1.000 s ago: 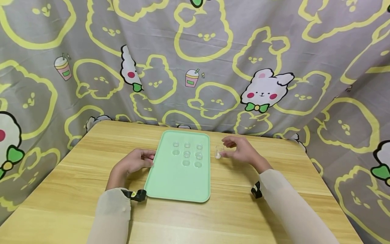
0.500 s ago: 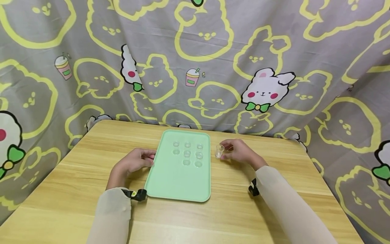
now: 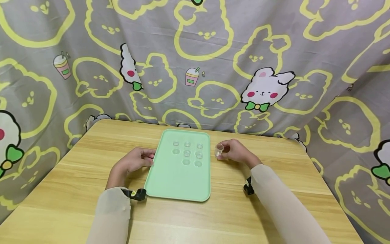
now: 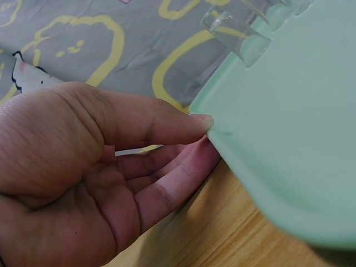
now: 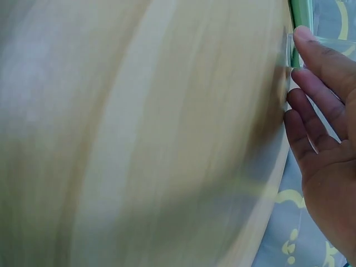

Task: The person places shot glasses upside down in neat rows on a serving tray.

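Observation:
A light green tray [image 3: 176, 183] lies on the wooden table, bearing several small clear cups [image 3: 187, 154] in short rows toward its far half. My left hand [image 3: 135, 161] pinches the tray's left edge. In the left wrist view the thumb [image 4: 181, 127] is on the rim and the fingers curl below it. To the right of the tray, my right hand [image 3: 236, 151] holds another small clear cup [image 3: 219, 150] between thumb and fingers. The right wrist view catches only part of this cup at the fingertips.
The wooden table [image 3: 256, 210] reaches back to a grey curtain [image 3: 213, 101] with yellow cartoon outlines, which also hangs along both sides. A black wrist camera [image 3: 138, 195] sits at the left cuff, and another black camera [image 3: 248, 186] at the right.
My right hand has moved slightly left and its fingers have closed round the loose cup, which now leans a little. The left hand and tray have stayed in place.

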`<state>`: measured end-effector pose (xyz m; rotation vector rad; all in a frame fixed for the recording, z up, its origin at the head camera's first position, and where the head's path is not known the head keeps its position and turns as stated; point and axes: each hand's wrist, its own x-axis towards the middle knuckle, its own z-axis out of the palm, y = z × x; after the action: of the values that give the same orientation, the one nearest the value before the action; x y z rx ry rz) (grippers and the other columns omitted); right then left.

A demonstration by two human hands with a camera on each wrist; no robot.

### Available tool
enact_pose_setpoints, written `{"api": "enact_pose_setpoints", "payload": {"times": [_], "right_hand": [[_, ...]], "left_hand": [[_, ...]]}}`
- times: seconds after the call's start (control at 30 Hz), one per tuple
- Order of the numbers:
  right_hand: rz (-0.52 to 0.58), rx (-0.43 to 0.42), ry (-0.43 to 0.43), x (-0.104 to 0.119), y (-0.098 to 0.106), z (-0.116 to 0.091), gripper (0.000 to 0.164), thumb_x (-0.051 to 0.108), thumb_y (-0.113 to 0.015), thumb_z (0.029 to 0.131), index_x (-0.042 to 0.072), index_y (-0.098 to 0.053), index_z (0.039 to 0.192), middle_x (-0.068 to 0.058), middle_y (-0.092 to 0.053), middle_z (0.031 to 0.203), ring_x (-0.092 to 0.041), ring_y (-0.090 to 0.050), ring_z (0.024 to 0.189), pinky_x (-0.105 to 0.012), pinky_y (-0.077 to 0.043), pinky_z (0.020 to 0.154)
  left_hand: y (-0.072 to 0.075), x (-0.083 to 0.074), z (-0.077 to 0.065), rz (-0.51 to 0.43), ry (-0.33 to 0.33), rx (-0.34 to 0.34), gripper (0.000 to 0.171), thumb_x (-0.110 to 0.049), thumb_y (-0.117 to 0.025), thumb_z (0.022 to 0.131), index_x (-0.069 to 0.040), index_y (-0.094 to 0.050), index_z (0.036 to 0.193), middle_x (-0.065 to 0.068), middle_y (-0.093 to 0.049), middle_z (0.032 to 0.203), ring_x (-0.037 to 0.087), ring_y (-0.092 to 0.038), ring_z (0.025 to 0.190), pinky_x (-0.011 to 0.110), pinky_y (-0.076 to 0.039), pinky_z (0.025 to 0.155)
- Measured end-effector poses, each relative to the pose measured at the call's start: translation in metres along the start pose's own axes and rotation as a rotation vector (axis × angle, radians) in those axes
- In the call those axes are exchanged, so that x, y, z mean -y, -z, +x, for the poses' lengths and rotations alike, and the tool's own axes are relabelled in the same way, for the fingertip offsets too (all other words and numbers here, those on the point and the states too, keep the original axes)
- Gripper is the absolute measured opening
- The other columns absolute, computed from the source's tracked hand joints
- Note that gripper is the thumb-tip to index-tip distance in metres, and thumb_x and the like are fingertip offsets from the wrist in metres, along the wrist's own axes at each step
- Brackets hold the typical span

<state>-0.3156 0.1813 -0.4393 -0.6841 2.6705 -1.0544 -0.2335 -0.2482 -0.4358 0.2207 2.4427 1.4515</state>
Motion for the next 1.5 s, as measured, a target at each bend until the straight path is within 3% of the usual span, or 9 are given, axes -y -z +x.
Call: {"api": "enact_pose_setpoints", "payload": {"times": [0.3,0.63,0.8,1.17,1.5], "right_hand": [[0.035,-0.014,-0.003,0.001,0.000,0.000,0.028,0.015,-0.088,0.081,0.010,-0.077,0.106,0.001,-0.072,0.093,-0.016,-0.062,0.085,-0.031,-0.053,0.078],[0.071,-0.059,-0.035,0.012,0.008,-0.003,0.027,0.013,-0.087,0.082,0.009,-0.075,0.106,-0.004,-0.071,0.100,-0.019,-0.064,0.089,-0.034,-0.053,0.083],[0.061,-0.064,-0.006,0.019,0.015,0.000,0.028,0.012,-0.087,0.083,0.007,-0.073,0.107,-0.005,-0.071,0.102,-0.020,-0.068,0.092,-0.035,-0.056,0.085],[0.069,-0.051,0.083,0.052,0.027,0.008,0.024,0.010,-0.084,0.086,0.005,-0.072,0.106,-0.008,-0.070,0.104,-0.023,-0.071,0.096,-0.036,-0.059,0.085],[0.019,0.001,0.150,0.087,0.021,0.020,0.021,0.011,-0.084,0.085,0.009,-0.072,0.102,-0.003,-0.074,0.098,-0.018,-0.072,0.092,-0.035,-0.059,0.083]], "left_hand": [[0.001,0.002,0.003,0.005,0.008,-0.009,0.051,0.000,-0.067,0.095,0.010,-0.052,0.144,0.018,-0.064,0.123,0.026,-0.058,0.108,0.029,-0.051,0.088],[0.000,0.004,0.003,0.006,-0.007,-0.007,0.052,0.001,-0.069,0.093,0.012,-0.053,0.142,0.019,-0.064,0.122,0.026,-0.059,0.107,0.027,-0.052,0.087],[0.000,0.003,0.002,0.015,-0.012,-0.010,0.052,0.000,-0.069,0.094,0.012,-0.053,0.142,0.019,-0.065,0.121,0.026,-0.059,0.106,0.028,-0.051,0.086],[0.000,0.003,0.002,0.011,-0.013,-0.005,0.052,0.001,-0.069,0.093,0.012,-0.052,0.142,0.020,-0.064,0.122,0.026,-0.059,0.107,0.029,-0.052,0.087],[-0.001,0.001,0.000,0.001,-0.008,-0.004,0.053,0.000,-0.069,0.094,0.012,-0.052,0.142,0.021,-0.064,0.124,0.027,-0.059,0.108,0.030,-0.051,0.087]]}}
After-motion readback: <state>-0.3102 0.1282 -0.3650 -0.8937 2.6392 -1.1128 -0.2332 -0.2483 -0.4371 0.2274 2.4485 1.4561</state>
